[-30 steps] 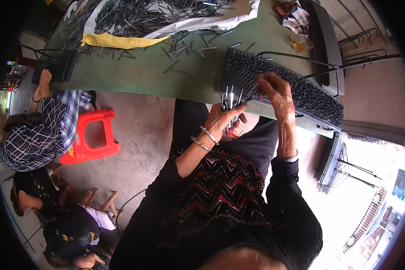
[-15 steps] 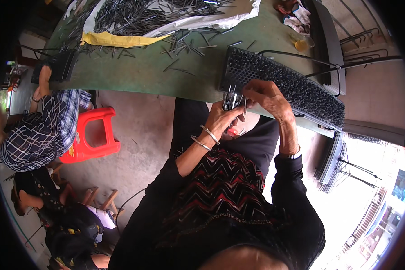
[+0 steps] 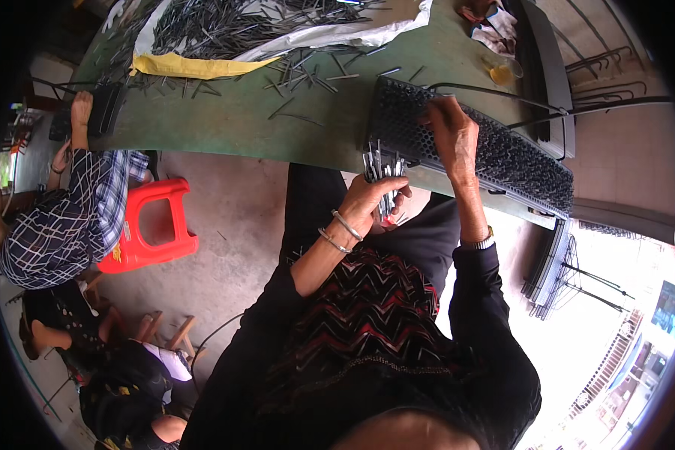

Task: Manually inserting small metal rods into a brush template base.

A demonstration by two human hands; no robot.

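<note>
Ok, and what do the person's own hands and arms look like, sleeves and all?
Both the left hand and right hand are ungloved. The left sleeve is black and stops along the forearm; the right sleeve, also black, reaches nearly to the wrist. Two silvery bangles circle the left wrist; a metallic band, perhaps a watch, circles the right.

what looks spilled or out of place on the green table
Loose dark sticks lie scattered on the green table, outside the white sheet that holds the main heap. They lie at odd angles, as if spilled. Nothing looks plainly damaged.
</note>
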